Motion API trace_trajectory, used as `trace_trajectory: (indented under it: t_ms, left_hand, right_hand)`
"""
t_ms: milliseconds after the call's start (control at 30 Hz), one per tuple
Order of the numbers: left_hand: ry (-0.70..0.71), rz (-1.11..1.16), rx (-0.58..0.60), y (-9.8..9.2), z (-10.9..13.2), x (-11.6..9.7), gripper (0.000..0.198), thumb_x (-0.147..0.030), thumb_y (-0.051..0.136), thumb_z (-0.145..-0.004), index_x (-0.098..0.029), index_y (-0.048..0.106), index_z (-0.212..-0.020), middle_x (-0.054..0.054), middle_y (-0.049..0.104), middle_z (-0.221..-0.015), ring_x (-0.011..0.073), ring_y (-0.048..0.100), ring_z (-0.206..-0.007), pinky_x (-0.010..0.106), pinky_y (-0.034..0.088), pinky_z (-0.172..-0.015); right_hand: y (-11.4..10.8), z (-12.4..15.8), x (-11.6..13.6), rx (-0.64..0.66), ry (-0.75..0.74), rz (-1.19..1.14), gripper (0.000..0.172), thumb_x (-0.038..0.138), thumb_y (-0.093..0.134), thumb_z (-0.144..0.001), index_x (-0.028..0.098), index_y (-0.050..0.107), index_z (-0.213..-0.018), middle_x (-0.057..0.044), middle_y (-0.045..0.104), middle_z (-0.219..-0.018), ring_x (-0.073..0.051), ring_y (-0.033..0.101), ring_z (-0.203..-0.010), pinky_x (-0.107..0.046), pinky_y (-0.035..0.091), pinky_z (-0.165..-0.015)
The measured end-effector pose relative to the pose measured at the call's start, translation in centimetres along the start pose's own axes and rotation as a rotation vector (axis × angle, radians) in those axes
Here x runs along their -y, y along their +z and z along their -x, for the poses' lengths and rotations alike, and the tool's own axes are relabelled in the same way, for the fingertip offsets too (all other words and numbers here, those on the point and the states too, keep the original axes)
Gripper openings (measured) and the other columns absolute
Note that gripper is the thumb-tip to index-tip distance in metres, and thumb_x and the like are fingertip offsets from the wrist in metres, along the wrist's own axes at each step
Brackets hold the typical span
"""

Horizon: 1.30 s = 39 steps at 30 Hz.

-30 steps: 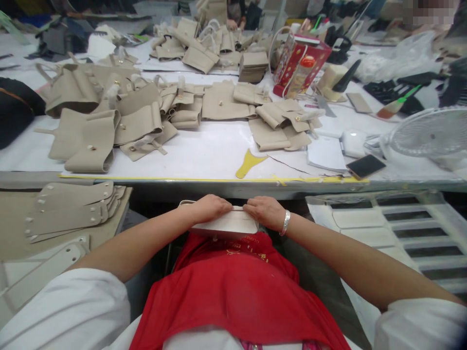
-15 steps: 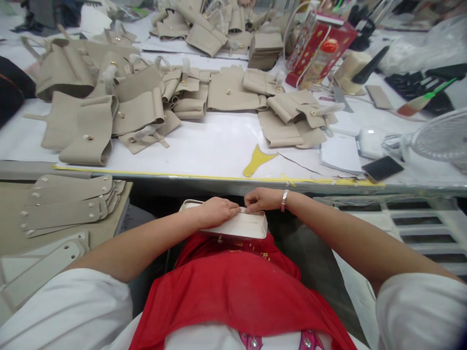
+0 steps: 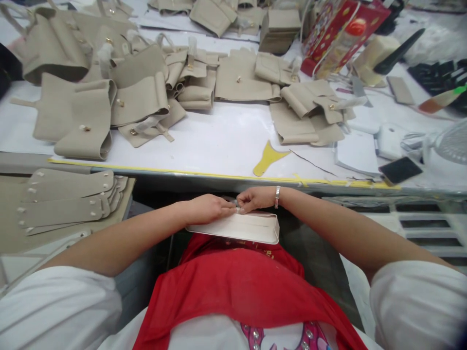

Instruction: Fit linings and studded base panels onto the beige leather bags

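Note:
A cream, box-shaped bag [image 3: 251, 227] lies across my lap with a long flat face turned up. Along its far edge, my left hand [image 3: 206, 209] presses and grips it, fingers together and pointing right. My right hand [image 3: 257, 198], with a silver bracelet at the wrist, is curled in a pinch at the same edge, fingertips close to those of the left. What sits between the right fingertips is too small to make out. The bag's left end is partly covered by my left hand and forearm.
Several beige bag pieces [image 3: 140, 99] lie on the white table [image 3: 219, 141] beyond my hands. A yellow tool [image 3: 269, 158] and a phone [image 3: 400, 170] are near its front edge. Stacked straps [image 3: 69, 197] lie at left; a fan [image 3: 452, 146] stands at right.
The bag has shifted slightly right and down in the view. Both hands have moved a little left along its far edge. The view of the table has shifted too.

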<state>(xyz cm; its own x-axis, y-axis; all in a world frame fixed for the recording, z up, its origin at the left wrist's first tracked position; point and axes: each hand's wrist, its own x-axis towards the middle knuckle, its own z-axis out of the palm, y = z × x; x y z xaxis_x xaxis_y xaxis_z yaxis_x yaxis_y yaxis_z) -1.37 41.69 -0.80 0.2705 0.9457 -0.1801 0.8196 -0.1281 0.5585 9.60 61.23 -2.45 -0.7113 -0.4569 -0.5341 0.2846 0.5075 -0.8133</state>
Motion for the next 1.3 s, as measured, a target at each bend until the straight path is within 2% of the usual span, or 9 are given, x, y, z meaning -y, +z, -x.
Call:
trace_trajectory:
  t_ms: [167,400,567,667,867,933,1000,1133,1300]
  left_hand:
    - [-0.009,-0.078,0.013,-0.1,2.1,1.3,0.037,-0.021,0.039,-0.088,-0.024,0.052,-0.123,0.005,0.053,-0.128,0.0183,0.053,-0.112,0.024,0.038,-0.094]
    - [-0.051,-0.077,-0.053,0.1,6.3,3.2,0.036,-0.018,0.038,-0.086,-0.020,0.055,-0.119,0.008,0.054,-0.127,0.0187,0.052,-0.113,0.026,0.038,-0.096]
    - [-0.063,-0.125,-0.066,0.0,7.8,3.3,0.038,-0.015,0.038,-0.085,-0.021,0.055,-0.119,0.006,0.057,-0.122,0.0170,0.054,-0.109,0.024,0.040,-0.094]
    - [-0.065,-0.188,-0.056,0.1,7.8,2.9,0.040,-0.014,0.038,-0.085,-0.019,0.052,-0.122,0.008,0.057,-0.122,0.0174,0.053,-0.111,0.024,0.040,-0.094]
    - [-0.169,-0.240,-0.072,0.1,7.1,1.9,0.037,-0.018,0.039,-0.086,-0.018,0.055,-0.119,0.007,0.056,-0.123,0.0191,0.053,-0.111,0.026,0.038,-0.094]
    - [-0.173,-0.269,-0.083,-0.2,6.9,1.4,0.034,-0.018,0.040,-0.086,-0.018,0.058,-0.114,0.008,0.059,-0.119,0.0194,0.056,-0.106,0.027,0.040,-0.091]
    - [-0.166,-0.324,-0.142,-0.2,6.6,0.4,0.030,-0.018,0.042,-0.085,-0.017,0.062,-0.107,0.009,0.062,-0.115,0.0210,0.056,-0.104,0.032,0.039,-0.093]
    - [-0.081,-0.324,-0.392,2.0,5.0,-3.6,0.027,-0.023,0.044,-0.087,-0.014,0.062,-0.105,0.011,0.060,-0.116,0.0219,0.054,-0.106,0.036,0.038,-0.096]
    - [-0.033,-0.242,-0.508,6.4,2.1,-7.7,0.021,-0.025,0.047,-0.086,-0.015,0.060,-0.098,0.009,0.066,-0.099,0.0195,0.059,-0.092,0.032,0.046,-0.083]
  right_hand:
    - [-0.1,-2.4,1.5,0.017,-0.016,-0.004,0.033,0.045,0.058,-0.072,0.016,0.043,-0.067,0.008,0.035,-0.057,-0.006,0.031,-0.054,-0.020,0.024,-0.051]
    - [-0.1,-6.2,3.5,0.051,-0.076,0.030,0.031,0.042,0.059,-0.071,0.016,0.042,-0.064,0.007,0.037,-0.056,-0.007,0.032,-0.055,-0.021,0.027,-0.052]
    - [0.0,-9.0,5.4,0.032,-0.116,0.098,0.029,0.038,0.059,-0.069,0.016,0.042,-0.062,0.007,0.036,-0.056,-0.007,0.032,-0.055,-0.021,0.026,-0.053]
    - [0.1,-9.0,5.9,0.006,-0.107,0.142,0.027,0.035,0.059,-0.069,0.016,0.041,-0.061,0.007,0.036,-0.055,-0.007,0.031,-0.055,-0.021,0.025,-0.053]
    - [0.1,-4.4,3.6,-0.062,0.007,0.188,0.027,0.039,0.057,-0.073,0.017,0.043,-0.064,0.007,0.038,-0.057,-0.007,0.033,-0.055,-0.021,0.026,-0.052]
    - [0.5,-2.2,3.3,-0.152,0.055,0.216,0.027,0.039,0.057,-0.074,0.017,0.044,-0.064,0.006,0.039,-0.056,-0.008,0.033,-0.054,-0.021,0.025,-0.052]
    - [1.6,0.3,3.5,-0.318,0.099,0.291,0.024,0.035,0.058,-0.074,0.017,0.046,-0.063,0.006,0.040,-0.055,-0.008,0.035,-0.054,-0.021,0.024,-0.051]
    - [6.7,5.8,4.3,-0.748,0.070,0.411,0.019,0.032,0.053,-0.081,0.016,0.055,-0.072,0.002,0.052,-0.063,-0.010,0.043,-0.058,-0.022,0.029,-0.056]
    - [14.4,9.2,2.1,-0.989,-0.069,0.636,0.020,0.034,0.052,-0.085,0.017,0.062,-0.087,-0.006,0.063,-0.086,-0.017,0.052,-0.084,-0.030,0.036,-0.081]
